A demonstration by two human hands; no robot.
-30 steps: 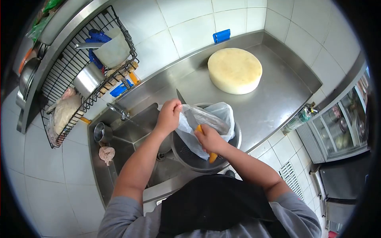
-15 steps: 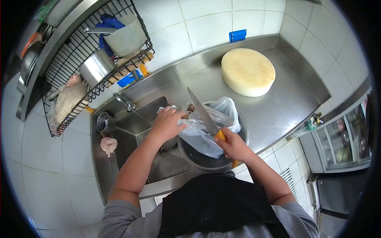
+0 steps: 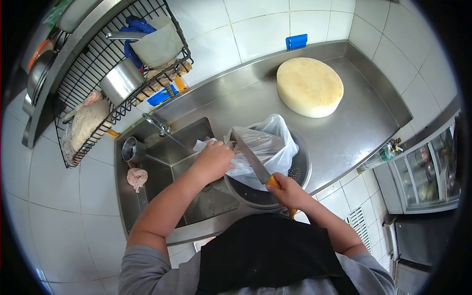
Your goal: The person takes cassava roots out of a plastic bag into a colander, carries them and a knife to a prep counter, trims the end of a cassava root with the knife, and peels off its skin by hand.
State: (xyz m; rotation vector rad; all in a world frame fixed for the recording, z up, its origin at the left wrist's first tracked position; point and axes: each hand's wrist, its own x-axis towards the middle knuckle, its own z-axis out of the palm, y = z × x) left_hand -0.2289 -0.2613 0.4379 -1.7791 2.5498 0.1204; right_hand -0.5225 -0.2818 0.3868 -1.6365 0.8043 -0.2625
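My right hand [image 3: 290,191] is closed around the yellow handle of a large knife [image 3: 254,161]. Its blade points up and to the left, across a translucent white plastic bag [image 3: 281,139]. The fingers of my left hand [image 3: 215,160] are curled on the gathered left end of the bag, close to the knife's tip. What lies inside the bag is hard to make out. Beneath it sits a round metal pot [image 3: 309,169], and a perforated surface shows in its right side.
A big pale cheese wheel [image 3: 309,88] stands on the steel counter [image 3: 339,132]. Left of the pot is a sink [image 3: 196,130] with a faucet [image 3: 157,124], a metal cup [image 3: 132,149] and a pink cloth [image 3: 137,179]. A wire rack [image 3: 93,59] with pots hangs at upper left.
My left hand has shifted slightly right and down, its fingers now curled in. The bag's right side stands higher, and the brown item by my left fingers is no longer visible.
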